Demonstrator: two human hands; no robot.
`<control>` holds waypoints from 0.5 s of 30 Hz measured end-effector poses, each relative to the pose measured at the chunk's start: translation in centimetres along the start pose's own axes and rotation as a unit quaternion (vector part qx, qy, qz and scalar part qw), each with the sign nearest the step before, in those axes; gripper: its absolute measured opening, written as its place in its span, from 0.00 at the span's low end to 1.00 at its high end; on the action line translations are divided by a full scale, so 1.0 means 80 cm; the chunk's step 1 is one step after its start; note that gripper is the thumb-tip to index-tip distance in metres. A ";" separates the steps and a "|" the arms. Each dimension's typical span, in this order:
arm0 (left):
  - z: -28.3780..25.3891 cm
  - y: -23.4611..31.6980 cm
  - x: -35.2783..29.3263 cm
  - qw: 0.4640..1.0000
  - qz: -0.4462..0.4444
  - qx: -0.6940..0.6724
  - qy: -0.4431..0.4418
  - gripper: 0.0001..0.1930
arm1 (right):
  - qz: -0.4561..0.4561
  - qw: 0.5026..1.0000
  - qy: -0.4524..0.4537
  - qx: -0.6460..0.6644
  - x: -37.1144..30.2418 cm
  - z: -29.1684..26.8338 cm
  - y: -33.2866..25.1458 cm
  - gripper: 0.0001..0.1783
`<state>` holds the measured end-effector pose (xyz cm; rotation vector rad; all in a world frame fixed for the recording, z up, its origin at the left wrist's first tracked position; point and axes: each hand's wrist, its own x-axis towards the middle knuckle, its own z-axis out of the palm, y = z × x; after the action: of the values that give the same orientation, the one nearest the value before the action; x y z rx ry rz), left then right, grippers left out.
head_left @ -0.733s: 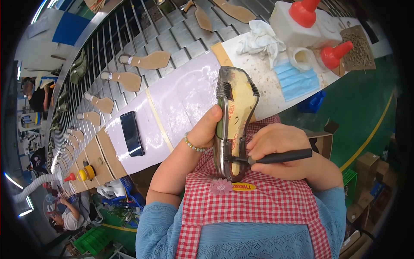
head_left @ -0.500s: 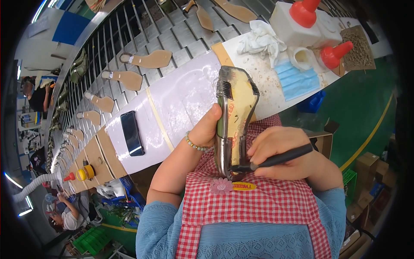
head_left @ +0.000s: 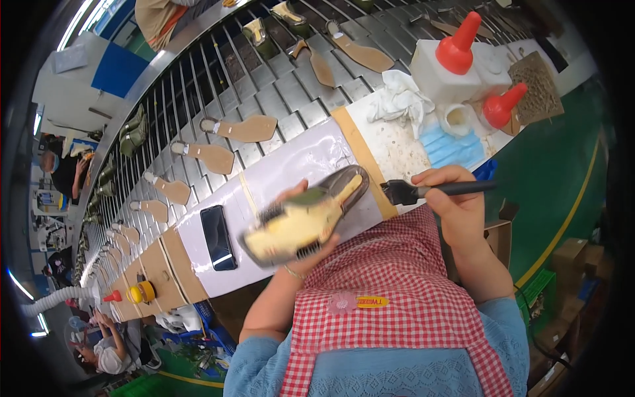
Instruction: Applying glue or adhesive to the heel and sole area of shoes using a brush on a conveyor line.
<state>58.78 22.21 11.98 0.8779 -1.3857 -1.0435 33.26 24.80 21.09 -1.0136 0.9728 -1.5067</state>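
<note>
My left hand is wrapped round a dark green lasted shoe. The shoe is tilted with its yellowish underside facing me, and it is blurred by motion. Above the near edge of the bench, my right hand grips a black-handled brush between thumb and fingers. The brush's dark, flat head points left and is apart from the shoe.
On the bench lie a phone, a crumpled white cloth, a blue mask and an open white jar. Red-capped bottles stand at right. Beyond, a slatted metal conveyor carries tan soles and lasted shoes.
The shoe has swung from upright to a slant and moved left over the bench, away from the apron. My right hand has lifted the brush off it, up and to the right.
</note>
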 end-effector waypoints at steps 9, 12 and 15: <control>-0.004 0.059 -0.025 0.976 -0.200 0.032 -0.075 0.49 | 0.091 0.991 -0.012 -0.097 -0.005 0.022 0.051 0.09; -0.001 0.093 0.010 0.863 -0.432 -0.262 0.019 0.49 | 0.115 0.992 -0.018 -0.037 -0.005 0.028 0.067 0.08; -0.003 0.102 0.017 0.713 -0.531 -0.450 0.090 0.48 | 0.121 0.991 -0.035 -0.044 -0.007 0.033 0.076 0.08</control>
<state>59.42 23.61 20.11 0.9286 0.0721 -2.1545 37.67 24.30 16.15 -0.9666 1.0778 -1.2298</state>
